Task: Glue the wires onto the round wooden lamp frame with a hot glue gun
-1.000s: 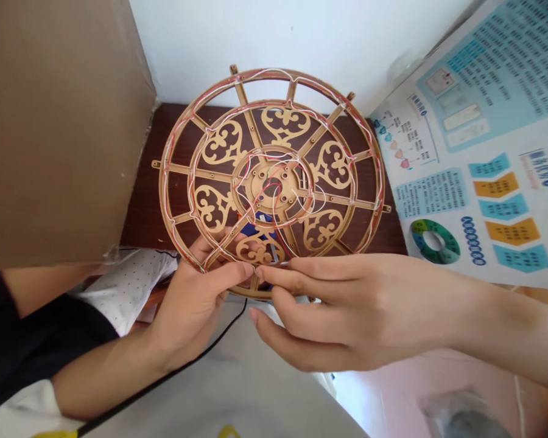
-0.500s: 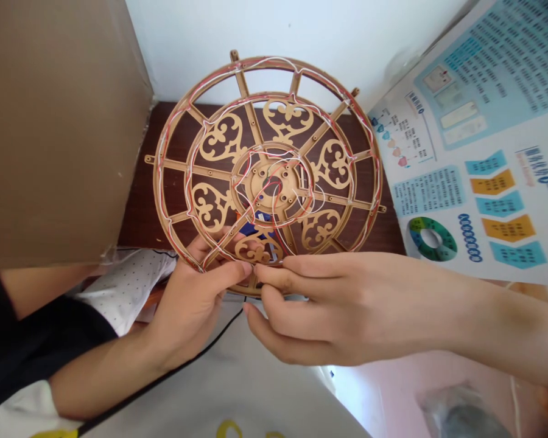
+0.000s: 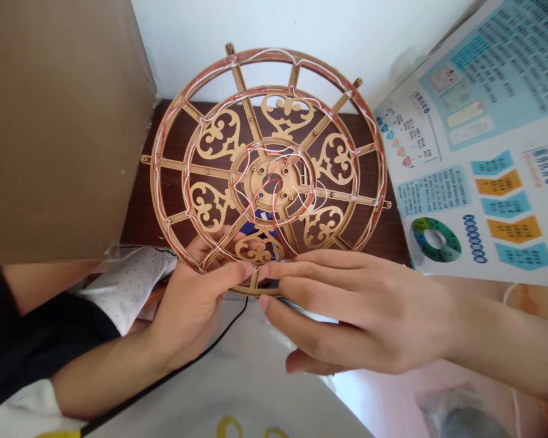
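A round gold-brown frame (image 3: pixel 317 131) with spokes, scroll ornaments and a central hub leans back over the dark brown tabletop. Red and white wires (image 3: pixel 281 164) run along its rings and loop loosely around the hub. My left hand (image 3: pixel 196 298) grips the lower left rim, thumb in front and fingers behind. My right hand (image 3: pixel 360 310) touches the wire and rim at the bottom with its thumb and fingertips, close to my left thumb; its fingers are spread apart. Behind the lower frame a blue object (image 3: pixel 251 228) shows in part.
A large brown cardboard box (image 3: pixel 64 134) stands at the left. On the right is a printed sheet (image 3: pixel 475 158) with charts. Another person's forearm (image 3: pixel 50 286) shows at the left under the box. A black cable (image 3: pixel 219 334) crosses a grey surface (image 3: pixel 192 407).
My right hand has shifted slightly right, and its fingers have spread from their closer grouping. The frame looks tilted a little more upright. My left hand keeps its grip.
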`<state>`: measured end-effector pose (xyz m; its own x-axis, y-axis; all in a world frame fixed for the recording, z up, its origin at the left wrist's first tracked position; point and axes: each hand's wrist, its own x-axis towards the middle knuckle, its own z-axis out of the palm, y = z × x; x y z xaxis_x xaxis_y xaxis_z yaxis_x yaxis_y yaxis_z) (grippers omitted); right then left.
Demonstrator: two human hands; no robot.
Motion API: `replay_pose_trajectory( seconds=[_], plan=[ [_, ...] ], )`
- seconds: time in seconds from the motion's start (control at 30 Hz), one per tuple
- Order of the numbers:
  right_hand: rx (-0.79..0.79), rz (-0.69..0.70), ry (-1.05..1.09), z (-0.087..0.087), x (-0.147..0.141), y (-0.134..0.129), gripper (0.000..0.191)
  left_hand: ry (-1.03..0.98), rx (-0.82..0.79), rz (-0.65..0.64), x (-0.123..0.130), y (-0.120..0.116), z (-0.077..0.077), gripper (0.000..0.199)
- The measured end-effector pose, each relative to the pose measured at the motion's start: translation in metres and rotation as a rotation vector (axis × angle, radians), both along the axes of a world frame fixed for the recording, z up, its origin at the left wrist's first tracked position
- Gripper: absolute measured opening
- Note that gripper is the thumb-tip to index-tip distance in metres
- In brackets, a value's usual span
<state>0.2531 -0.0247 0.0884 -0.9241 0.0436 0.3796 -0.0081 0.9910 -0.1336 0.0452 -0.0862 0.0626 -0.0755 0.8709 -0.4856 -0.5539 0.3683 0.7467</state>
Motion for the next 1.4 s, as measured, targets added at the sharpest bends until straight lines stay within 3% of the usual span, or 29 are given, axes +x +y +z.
replay_pose_trajectory(
  seconds=[0.27, 0.5, 0.57, 0.63, 0.77, 0.87, 0.97, 1.07, 1.17, 1.4],
  plan=[
    [-0.158, -0.145, 0.015, -0.001, 0.005, -0.017, 0.036, 0.003, -0.015, 0.047, 0.000, -0.002, 0.001, 0.056],
    [-0.333, -0.128, 0.070, 0.000, 0.010, -0.020, 0.026, 0.031, 0.013, 0.086, 0.001, -0.001, -0.004, 0.056],
    [-0.552, -0.174, 0.149, -0.005, 0.012, -0.030, 0.019, 0.040, 0.036, 0.104, -0.002, 0.001, -0.008, 0.056],
    [-0.924, -0.287, 0.218, -0.017, 0.013, -0.045, 0.013, 0.039, 0.072, 0.132, -0.006, 0.003, -0.012, 0.057],
    [-1.586, -0.582, 0.413, -0.065, 0.000, -0.082, 0.025, 0.012, 0.124, 0.195, -0.016, 0.013, -0.021, 0.060],
    [-1.824, -0.674, 0.582, -0.104, -0.020, -0.105, 0.039, -0.017, 0.129, 0.227, -0.024, 0.022, -0.025, 0.059],
    [-1.952, -0.755, 0.705, -0.132, -0.037, -0.123, 0.049, -0.030, 0.133, 0.253, -0.029, 0.028, -0.025, 0.058],
    [-1.961, -0.852, 0.800, -0.145, -0.043, -0.132, 0.060, -0.024, 0.146, 0.242, -0.032, 0.032, -0.023, 0.057],
    [-1.894, -0.900, 0.819, -0.144, -0.039, -0.130, 0.060, -0.011, 0.162, 0.222, -0.033, 0.035, -0.020, 0.052],
    [-1.962, -0.785, 0.628, -0.136, -0.041, -0.120, 0.047, -0.049, 0.188, 0.199, -0.033, 0.032, -0.018, 0.049]
  ],
)
